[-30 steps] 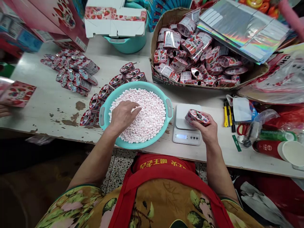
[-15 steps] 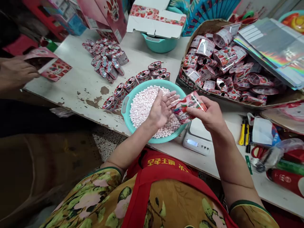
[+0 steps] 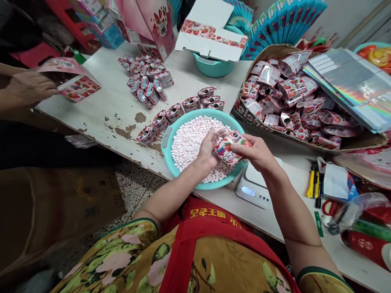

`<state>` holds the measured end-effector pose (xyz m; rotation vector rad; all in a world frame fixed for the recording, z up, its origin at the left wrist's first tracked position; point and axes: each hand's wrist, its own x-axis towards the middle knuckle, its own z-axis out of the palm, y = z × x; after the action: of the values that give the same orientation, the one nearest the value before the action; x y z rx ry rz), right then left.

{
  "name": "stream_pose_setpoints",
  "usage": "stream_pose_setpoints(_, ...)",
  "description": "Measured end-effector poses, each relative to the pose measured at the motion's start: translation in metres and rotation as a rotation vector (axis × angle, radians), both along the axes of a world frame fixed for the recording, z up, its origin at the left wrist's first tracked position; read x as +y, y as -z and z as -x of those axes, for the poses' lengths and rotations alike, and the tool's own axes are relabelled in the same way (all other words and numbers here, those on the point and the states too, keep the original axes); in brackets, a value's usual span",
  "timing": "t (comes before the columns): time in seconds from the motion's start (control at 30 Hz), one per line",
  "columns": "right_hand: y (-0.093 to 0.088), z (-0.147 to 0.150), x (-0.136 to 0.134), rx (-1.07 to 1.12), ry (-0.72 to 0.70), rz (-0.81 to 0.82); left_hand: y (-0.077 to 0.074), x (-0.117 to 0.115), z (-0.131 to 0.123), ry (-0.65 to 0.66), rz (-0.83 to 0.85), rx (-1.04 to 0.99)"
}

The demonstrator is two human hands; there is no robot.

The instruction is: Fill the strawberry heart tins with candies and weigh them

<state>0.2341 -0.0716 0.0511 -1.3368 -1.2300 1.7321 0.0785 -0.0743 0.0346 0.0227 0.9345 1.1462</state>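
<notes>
My right hand (image 3: pixel 259 154) grips a small strawberry-printed pouch (image 3: pixel 231 149) over the teal basin (image 3: pixel 167 139), which is full of pink and white candies (image 3: pixel 189 143). My left hand (image 3: pixel 207 149) is palm up, with its fingers curled against the pouch's left end. What lies in that palm is hidden. A white digital scale (image 3: pixel 255 189) sits just right of the basin, under my right wrist, with its display lit.
Opened pouches (image 3: pixel 182 110) stand in a row behind the basin, and more lie in a heap (image 3: pixel 146 78). A cardboard box (image 3: pixel 244 112) of pouches is at the right. Cutters and scissors (image 3: pixel 314 185) lie beside the scale. Another person's hand (image 3: pixel 29 87) holds a pink carton (image 3: pixel 78 84) at the left.
My left hand left the candies, turned palm up and closed against the pouch. My right hand carried the pouch from the scale to above the basin. The view swung left.
</notes>
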Motion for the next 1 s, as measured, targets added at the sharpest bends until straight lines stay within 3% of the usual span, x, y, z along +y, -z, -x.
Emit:
stream_pose_setpoints(0.37,0.006,-0.001,-0.012,0.0,0.055,0.049,-0.002,-0.004,-0.003,-0.046,0.065,-0.05)
stream_pose_setpoints(0.63,0.014,-0.004,-0.02,0.008,0.06,-0.083,-0.012,-0.004,-0.003,-0.056,0.11,-0.025)
stream_pose_setpoints(0.8,0.017,-0.006,-0.032,0.105,0.065,-0.134,-0.012,-0.001,0.003,-0.062,-0.002,-0.013)
stream_pose_setpoints(0.9,0.018,-0.024,-0.048,0.059,0.19,-0.25,-0.006,0.0,0.017,0.004,-0.21,0.201)
stream_pose_setpoints(1.0,0.025,-0.059,-0.066,-0.071,0.425,-0.37,0.001,-0.002,0.039,0.226,-0.528,0.751)
